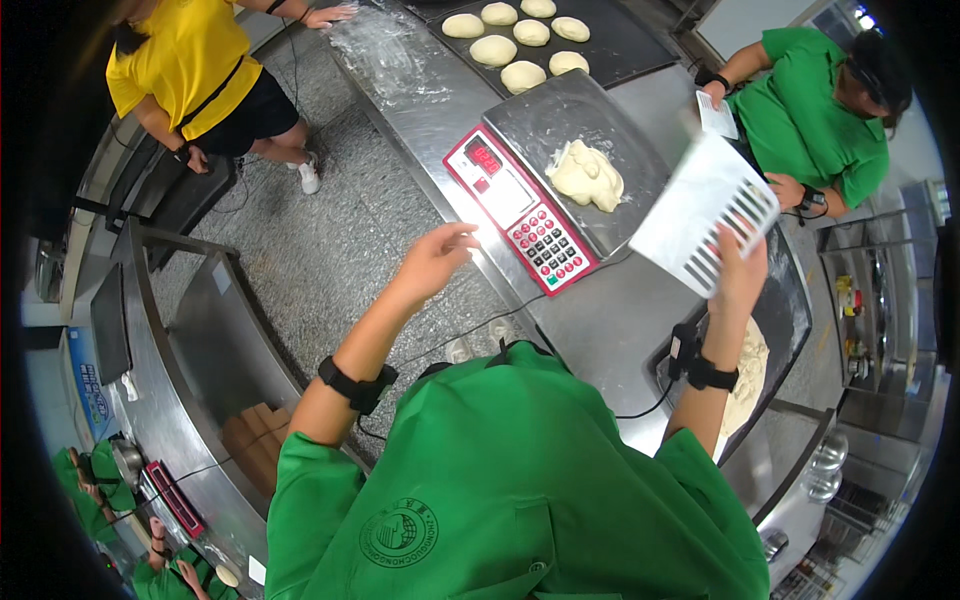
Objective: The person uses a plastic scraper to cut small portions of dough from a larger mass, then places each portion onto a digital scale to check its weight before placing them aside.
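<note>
My right hand [738,272] is closed on a white, flat dough scraper [690,215] with a row of slots, held up beside the scale's plate. Nothing is in my left hand [437,262], which hovers apart from the scale at the table's near edge, fingers loosely stretched. On the metal plate of the red-and-white digital scale [570,245] lies an irregular lump of soft dough [586,176]. A larger mass of dough [748,375] rests on a dark tray [790,300] at my right, partly hidden by my forearm.
Several round dough pieces [531,33] sit on a dark baking tray [640,45] beyond the scale. A person in green [820,120] stands across the table with a white scraper [717,115]. Another in yellow [190,60] leans a hand on the steel table [385,60]. A cable [470,330] hangs near me.
</note>
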The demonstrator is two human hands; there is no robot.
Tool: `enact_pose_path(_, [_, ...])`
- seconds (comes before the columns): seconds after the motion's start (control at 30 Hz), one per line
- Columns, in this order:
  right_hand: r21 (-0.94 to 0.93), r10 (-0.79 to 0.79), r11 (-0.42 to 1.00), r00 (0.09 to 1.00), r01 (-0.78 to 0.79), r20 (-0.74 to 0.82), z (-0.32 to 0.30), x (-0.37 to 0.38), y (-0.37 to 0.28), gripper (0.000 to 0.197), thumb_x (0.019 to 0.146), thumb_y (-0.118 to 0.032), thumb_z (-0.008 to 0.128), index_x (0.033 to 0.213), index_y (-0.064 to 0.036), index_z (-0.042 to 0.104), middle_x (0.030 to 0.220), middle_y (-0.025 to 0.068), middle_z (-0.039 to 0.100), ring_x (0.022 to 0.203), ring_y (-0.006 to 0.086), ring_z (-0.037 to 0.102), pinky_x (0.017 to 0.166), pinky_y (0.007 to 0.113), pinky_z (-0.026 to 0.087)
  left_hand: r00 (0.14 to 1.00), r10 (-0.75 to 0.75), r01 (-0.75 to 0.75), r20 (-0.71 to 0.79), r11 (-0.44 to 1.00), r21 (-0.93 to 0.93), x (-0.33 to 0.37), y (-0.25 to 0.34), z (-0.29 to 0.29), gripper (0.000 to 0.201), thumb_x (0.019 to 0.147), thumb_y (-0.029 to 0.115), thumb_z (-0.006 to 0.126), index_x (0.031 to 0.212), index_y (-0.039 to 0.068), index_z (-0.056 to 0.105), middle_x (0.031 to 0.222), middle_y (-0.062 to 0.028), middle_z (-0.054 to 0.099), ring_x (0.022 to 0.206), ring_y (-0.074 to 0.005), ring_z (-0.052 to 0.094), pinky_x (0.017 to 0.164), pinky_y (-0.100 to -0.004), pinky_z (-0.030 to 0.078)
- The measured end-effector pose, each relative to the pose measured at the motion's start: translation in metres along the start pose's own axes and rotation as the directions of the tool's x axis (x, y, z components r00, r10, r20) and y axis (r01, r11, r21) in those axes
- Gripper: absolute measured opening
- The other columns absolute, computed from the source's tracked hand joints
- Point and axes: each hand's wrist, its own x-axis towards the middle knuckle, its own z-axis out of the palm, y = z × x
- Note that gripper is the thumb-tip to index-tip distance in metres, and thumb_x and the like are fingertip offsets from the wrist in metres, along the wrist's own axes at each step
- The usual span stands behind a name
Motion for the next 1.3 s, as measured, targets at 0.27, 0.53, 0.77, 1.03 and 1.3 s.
enact_pose_path(0.27, [-0.585,-0.146,0.498,0.726,0.641,0.672,0.096,0.006,-0.034,0.015,0.074,-0.016,0.048,0.084,-0.0042,0.048,0.065,0.0176,0.055,0.062,0.0359,0.053,0.055,0.043,0.042,0.998,-0.027,0.03,-0.061,0.999,0.034,0.064,-0.002,0.055,0.051,0.075,0.008,0.049,0.123,0.002,0.031,0.114,-0.0102,0.045,0.091,-0.0149,0.047,0.078,-0.0252,0.038])
enact_pose_path(0.53, [-0.548,-0.106,0.284,0.593,0.787,0.798,0.115,0.016,-0.018,0.013,0.071,-0.011,0.047,0.083,-0.0057,0.048,0.061,0.0163,0.055,0.059,0.0327,0.055,0.053,0.042,0.044,0.997,0.018,-0.019,-0.075,1.0,-0.023,0.088,-0.017,0.072,0.056,0.073,0.008,0.048,0.125,0.0,0.027,0.117,-0.0156,0.043,0.084,-0.0157,0.053,0.075,-0.0243,0.041])
enact_pose_path(0.77, [-0.575,-0.055,0.379,0.638,0.725,0.768,0.108,0.015,-0.011,0.013,0.07,-0.011,0.048,0.081,-0.0046,0.047,0.063,0.0179,0.054,0.06,0.0354,0.053,0.054,0.044,0.042,0.999,0.002,-0.003,-0.041,1.0,-0.031,0.103,-0.026,0.082,0.056,0.073,0.007,0.048,0.124,-0.003,0.026,0.122,-0.0139,0.037,0.092,-0.0156,0.048,0.078,-0.0256,0.039])
enact_pose_path(1.03, [-0.537,-0.17,0.366,0.622,0.76,0.764,0.138,0.023,0.007,0.01,0.069,-0.01,0.05,0.076,-0.003,0.048,0.061,0.0167,0.055,0.057,0.0328,0.055,0.051,0.041,0.044,0.999,0.004,-0.015,-0.04,0.96,-0.28,0.104,-0.017,0.091,0.056,0.072,0.003,0.044,0.124,-0.002,0.026,0.121,-0.0121,0.038,0.1,-0.0172,0.044,0.08,-0.0244,0.037])
enact_pose_path(1.3, [-0.543,-0.125,0.413,0.636,0.731,0.761,0.125,0.024,0.014,0.008,0.069,-0.009,0.049,0.07,-0.0013,0.05,0.061,0.0197,0.054,0.058,0.0339,0.055,0.054,0.042,0.044,0.998,-0.053,0.038,-0.032,0.928,-0.371,0.101,-0.006,0.088,0.058,0.071,0.0,0.044,0.124,-0.005,0.023,0.123,-0.0132,0.036,0.103,-0.0177,0.041,0.08,-0.0239,0.038])
